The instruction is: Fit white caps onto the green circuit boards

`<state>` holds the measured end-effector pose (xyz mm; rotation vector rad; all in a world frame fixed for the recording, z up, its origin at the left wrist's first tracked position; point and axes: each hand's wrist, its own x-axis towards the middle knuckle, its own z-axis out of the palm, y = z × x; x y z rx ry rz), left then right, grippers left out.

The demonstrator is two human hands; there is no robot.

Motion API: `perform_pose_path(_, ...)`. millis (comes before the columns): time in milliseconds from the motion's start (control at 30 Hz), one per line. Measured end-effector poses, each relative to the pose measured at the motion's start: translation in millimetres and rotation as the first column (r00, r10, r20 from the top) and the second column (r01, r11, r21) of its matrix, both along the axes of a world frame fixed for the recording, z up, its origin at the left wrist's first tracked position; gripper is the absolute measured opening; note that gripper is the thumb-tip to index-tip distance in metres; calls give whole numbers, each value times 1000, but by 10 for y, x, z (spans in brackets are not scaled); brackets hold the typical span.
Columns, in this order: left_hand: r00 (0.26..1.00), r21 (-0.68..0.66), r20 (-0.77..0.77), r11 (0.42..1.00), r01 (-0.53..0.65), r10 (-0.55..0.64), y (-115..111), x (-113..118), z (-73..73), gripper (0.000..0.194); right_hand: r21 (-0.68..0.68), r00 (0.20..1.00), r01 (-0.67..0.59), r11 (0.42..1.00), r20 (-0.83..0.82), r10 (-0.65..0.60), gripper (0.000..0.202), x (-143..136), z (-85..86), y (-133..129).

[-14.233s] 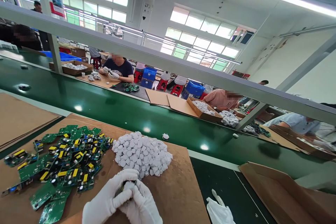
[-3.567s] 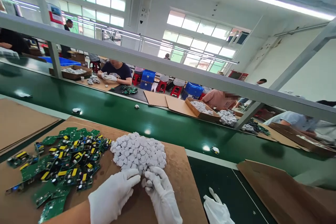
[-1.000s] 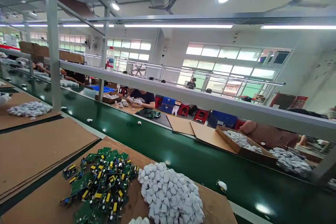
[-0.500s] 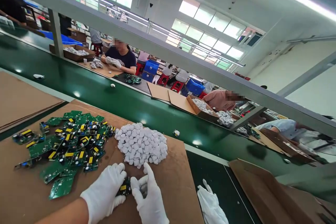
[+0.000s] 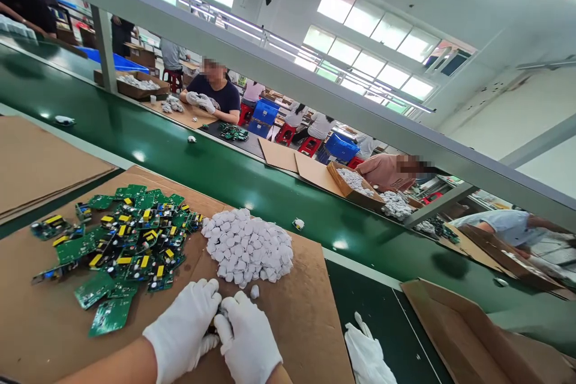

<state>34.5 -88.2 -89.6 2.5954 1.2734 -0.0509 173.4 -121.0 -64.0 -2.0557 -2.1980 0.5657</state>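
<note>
In white gloves, my left hand (image 5: pixel 182 327) and my right hand (image 5: pixel 251 336) meet over the cardboard, fingers closed in on a small circuit board (image 5: pixel 211 328). The gloves hide nearly all of that board; only a dark and yellow bit shows between them. Just beyond my right fingertips lies a single small white piece (image 5: pixel 255 291), apart from the heap of white pieces (image 5: pixel 247 246). To the left, past my left hand, is a loose pile of green circuit boards (image 5: pixel 135 234) with yellow, black and blue parts.
A cardboard sheet (image 5: pixel 310 324) lies under the piles. Beyond it runs a green conveyor belt (image 5: pixel 171 168) carrying several white items. At right are a spare white glove (image 5: pixel 369 354) and an open cardboard box (image 5: pixel 468 330). People sit across the belt, and a metal beam (image 5: pixel 288 75) crosses overhead.
My right hand's fingers, spread half a second ago, have closed over the board beside my left hand. A single white piece now lies apart from the heap. The whole view has shifted slightly.
</note>
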Motion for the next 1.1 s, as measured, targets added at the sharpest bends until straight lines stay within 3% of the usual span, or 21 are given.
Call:
perform_pose_path(133,1000,-39,-3,999,-1,1,-1,6,-31,54,-76,997,-17,997,-77,11,18,20,42,19)
perform_pose_path(267,996,-4,73,999,-47,47,-14,2,-109,52,-96,946,101,990,-298,-125,36,72,30,19)
perform_pose_path(400,995,-4,82,998,-60,60,-8,0,-99,50,-20,981,85,996,-175,-87,11,49,-55,51)
perform_pose_path(533,989,-3,120,996,-91,90,10,4,-97,51,-27,998,34,999,-47,-36,11,-23,-110,90)
perform_pose_path(667,985,3,160,997,-73,72,15,-14,-120,47,-8,971,66,998,-229,-66,15,22,-85,66)
perform_pose_path(733,984,-22,169,998,-57,60,11,-36,-80,51,-58,881,98,993,-460,-114,32,118,-98,19)
perform_pose_path(800,979,-38,201,998,-41,47,3,-55,10,47,-98,710,184,978,-675,-201,53,235,-144,-39)
perform_pose_path(867,968,-23,251,1000,-19,24,-6,-56,131,34,-86,527,284,955,-818,-230,59,328,-182,-89)
perform_pose_path(933,950,28,312,1000,-6,-3,-6,-31,256,28,-169,321,228,959,-917,-238,63,362,-159,-109)
perform_pose_path(1000,920,90,391,996,4,-39,18,12,361,35,-274,141,86,958,-949,-284,67,335,-53,-85)
perform_pose_path(1100,849,146,517,988,44,-114,110,72,439,49,-241,72,91,966,-966,-248,49,248,165,25)
